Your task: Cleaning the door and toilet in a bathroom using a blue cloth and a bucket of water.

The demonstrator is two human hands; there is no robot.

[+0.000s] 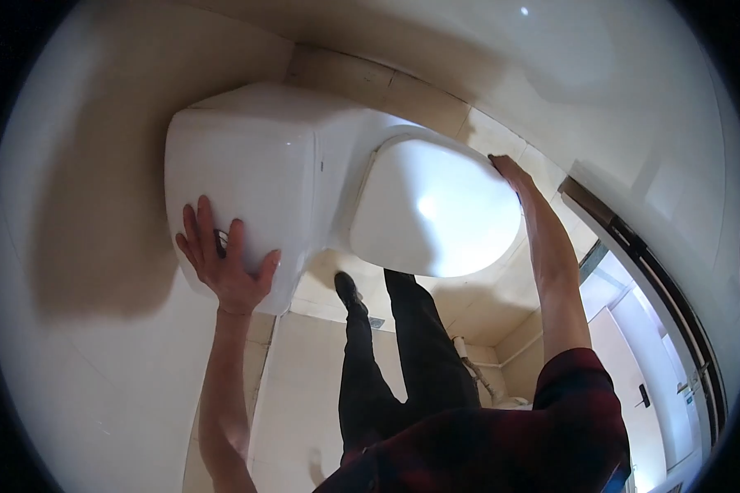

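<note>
A white ceramic toilet stands before me, its cistern [253, 160] at the left and its bowl end at the right. My left hand [231, 265] rests spread on the cistern lid, fingers apart around a round flush button [222, 241]. The toilet's lid [431, 209] is down and catches a bright glare. At the lid's far front edge is my right hand [507, 169], its fingers bent over the rim and mostly hidden. Whether those fingers grip the lid, the seat or the bowl I cannot tell.
Beige tiled floor [444, 105] runs around the toilet, with a floor drain [377, 323] near my shoe [347, 289]. Pale walls [86, 246] rise close by. A doorway with a dark frame [660, 271] opens at the right; a pipe [468, 357] shows behind my legs.
</note>
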